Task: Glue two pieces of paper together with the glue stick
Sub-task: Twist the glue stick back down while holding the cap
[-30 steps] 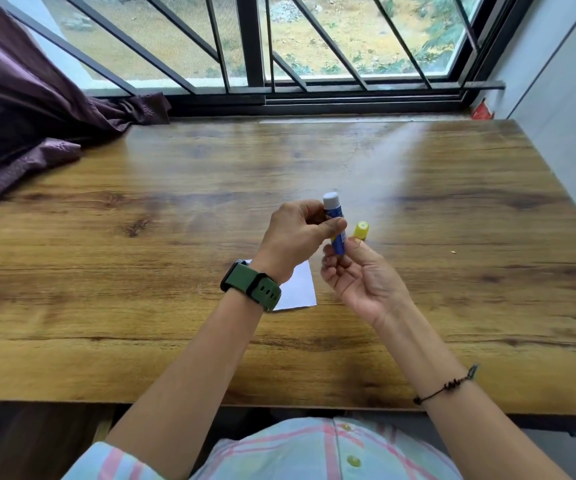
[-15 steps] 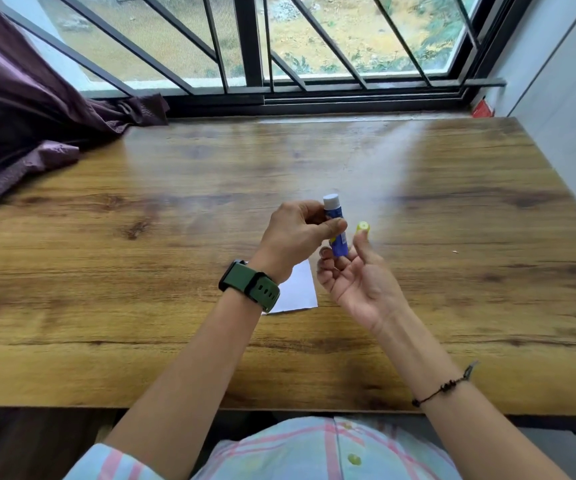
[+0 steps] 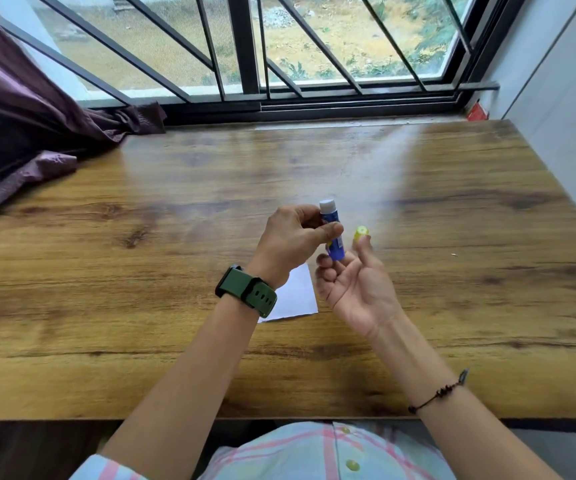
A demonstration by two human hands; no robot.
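From the head camera I look down on a wooden table with a window past it at twelve o'clock. My left hand is just above the middle of the picture, and its thumb and fingers are curled around the blue glue stick, which stands almost straight up. The white glue end points to twelve o'clock, away from me, and has no cap on it. My right hand is at about four o'clock from the stick, palm up, with the small fingers bent close under the bottom of the stick. I cannot tell if they touch it. The yellow cap sits at three o'clock from the stick, at the tip of my right thumb; it looks pinched there, but the finger behind it is hidden. The white paper lies flat on the table at six o'clock from the stick, mostly hidden under my left wrist. I can see only one sheet for sure. I think this step is getting the glue ready. To do it well, I would put the cap down close by so it does not roll off, hold the paper flat with my free hand, and rub the glue on softly so the paper does not crumple.
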